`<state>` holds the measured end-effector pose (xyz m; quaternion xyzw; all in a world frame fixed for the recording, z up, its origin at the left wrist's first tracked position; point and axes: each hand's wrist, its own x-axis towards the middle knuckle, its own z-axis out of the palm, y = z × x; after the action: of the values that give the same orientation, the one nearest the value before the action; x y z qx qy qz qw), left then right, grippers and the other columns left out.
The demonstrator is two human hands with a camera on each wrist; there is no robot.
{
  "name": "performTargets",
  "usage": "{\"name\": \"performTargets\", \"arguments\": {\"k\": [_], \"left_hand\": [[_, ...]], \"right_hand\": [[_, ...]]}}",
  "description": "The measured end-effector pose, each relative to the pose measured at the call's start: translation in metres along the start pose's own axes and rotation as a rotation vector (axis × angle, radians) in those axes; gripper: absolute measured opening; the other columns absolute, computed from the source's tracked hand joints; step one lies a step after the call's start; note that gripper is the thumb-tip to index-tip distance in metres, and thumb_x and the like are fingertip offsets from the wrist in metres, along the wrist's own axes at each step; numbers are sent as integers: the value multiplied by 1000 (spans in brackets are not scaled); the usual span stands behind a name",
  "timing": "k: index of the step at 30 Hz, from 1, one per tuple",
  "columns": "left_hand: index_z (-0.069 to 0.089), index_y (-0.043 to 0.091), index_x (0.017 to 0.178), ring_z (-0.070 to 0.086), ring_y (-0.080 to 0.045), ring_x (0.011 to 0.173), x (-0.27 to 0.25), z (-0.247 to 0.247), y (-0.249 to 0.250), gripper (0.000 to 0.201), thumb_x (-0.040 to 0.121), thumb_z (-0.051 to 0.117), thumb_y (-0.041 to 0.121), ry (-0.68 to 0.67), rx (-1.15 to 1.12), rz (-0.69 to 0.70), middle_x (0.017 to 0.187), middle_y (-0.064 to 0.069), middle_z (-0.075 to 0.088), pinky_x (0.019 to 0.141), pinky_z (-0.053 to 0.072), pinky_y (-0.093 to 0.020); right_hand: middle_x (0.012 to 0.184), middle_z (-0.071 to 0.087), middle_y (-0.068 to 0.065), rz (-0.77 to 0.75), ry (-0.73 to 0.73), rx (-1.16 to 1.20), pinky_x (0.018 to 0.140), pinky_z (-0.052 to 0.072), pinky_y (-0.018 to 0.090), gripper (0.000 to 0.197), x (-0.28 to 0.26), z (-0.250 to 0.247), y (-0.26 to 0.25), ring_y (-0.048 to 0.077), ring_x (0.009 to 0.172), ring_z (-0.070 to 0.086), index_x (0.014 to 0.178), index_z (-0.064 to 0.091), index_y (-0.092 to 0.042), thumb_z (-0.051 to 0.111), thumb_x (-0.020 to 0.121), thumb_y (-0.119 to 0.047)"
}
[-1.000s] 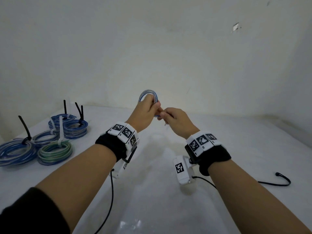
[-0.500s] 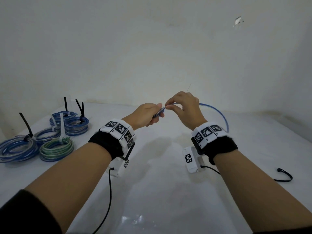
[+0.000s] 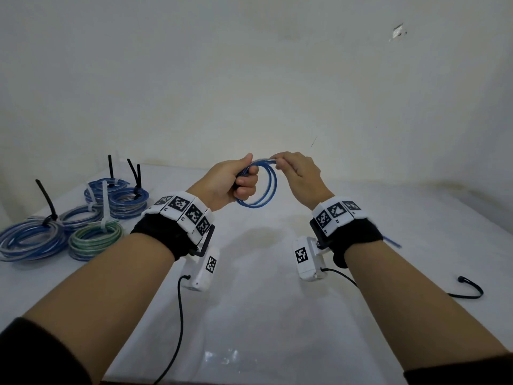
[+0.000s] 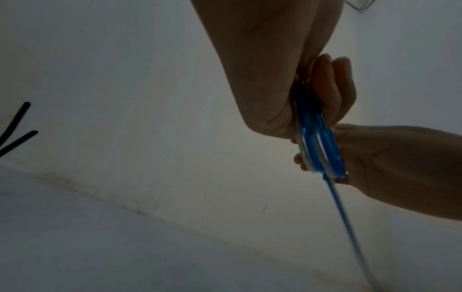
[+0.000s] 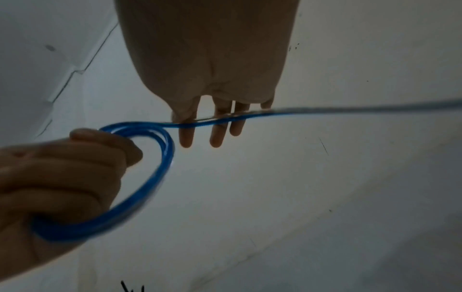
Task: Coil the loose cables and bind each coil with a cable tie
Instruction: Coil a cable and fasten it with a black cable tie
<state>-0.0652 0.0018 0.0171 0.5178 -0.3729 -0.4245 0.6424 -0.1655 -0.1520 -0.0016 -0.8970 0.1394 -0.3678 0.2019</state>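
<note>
From where I stand, the work surface is a smooth white table with a slight sheen, catching a small patch of glare near its front edge. It is pushed up against a plain off-white plaster wall. A faint yellowish stain runs along the seam where the two meet. High on the right of the wall there is a small chipped spot, lower down near the middle a short thin dark scratch, and the right wrist view picks up a thin stepped crack running down the plaster.
</note>
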Motion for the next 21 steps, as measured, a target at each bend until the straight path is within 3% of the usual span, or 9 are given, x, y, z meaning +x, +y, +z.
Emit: {"name": "performTargets", "arguments": {"k": [2,4,7,10,13,16,17,20,21], "left_hand": [[41,16,69,28,-7,39,0,-1,2,41,100,27,39,-32,-130,16,45,8,29,41,21,-16],[42,15,70,30,-6,39,0,-2,6,39,100,26,36,-53,-240,44,46,8,30,41,23,-16],[43,16,72,32,-6,40,1,-3,10,35,100,26,28,-36,-365,123,47,8,33,41,25,-15],[44,16,76,37,-7,44,4,-7,12,34,102,25,27,43,-433,243,51,8,38,44,30,-15],[44,14,78,41,-9,49,8,-10,15,34,103,25,27,104,-512,343,55,6,43,48,37,-17],[45,13,79,46,-12,52,13,-14,18,32,103,26,22,145,-563,420,58,3,48,52,41,-20],[45,13,80,47,-12,54,14,-15,19,30,103,27,20,164,-552,437,61,2,48,54,42,-21],[43,12,83,46,-13,59,15,-15,15,26,103,27,16,226,-449,476,71,0,45,60,41,-22],[42,12,84,46,-13,61,16,-14,13,25,103,27,15,251,-390,485,73,-1,45,62,41,-22]], "right_hand": [[95,63,7,-17,-34,66,84,40,38,27,-3,5,-1,21,92,53,110,63,-11,39,97,-12],[81,55,8,-32,-87,147,69,40,32,24,-8,11,-4,20,74,50,101,61,2,39,93,-4],[90,49,4,105,-93,240,64,41,19,13,-15,20,-6,20,73,53,107,48,-7,40,97,-6],[82,51,3,182,-69,266,61,40,9,19,-19,26,-3,16,71,51,107,46,-10,35,95,-1],[85,55,6,292,-143,211,70,45,25,29,-23,30,1,19,76,54,116,50,-8,36,93,3],[93,59,12,398,-248,169,61,45,24,25,-30,36,7,23,82,61,115,49,-8,46,92,0],[94,62,13,420,-241,164,60,45,24,21,-33,36,9,23,82,62,112,48,-8,50,92,-3],[94,64,13,425,-159,149,71,51,32,9,-38,36,10,26,84,63,98,48,-11,53,92,-9],[91,63,12,425,-141,177,71,52,31,6,-38,36,9,26,81,63,96,48,-11,52,92,-8]]}}
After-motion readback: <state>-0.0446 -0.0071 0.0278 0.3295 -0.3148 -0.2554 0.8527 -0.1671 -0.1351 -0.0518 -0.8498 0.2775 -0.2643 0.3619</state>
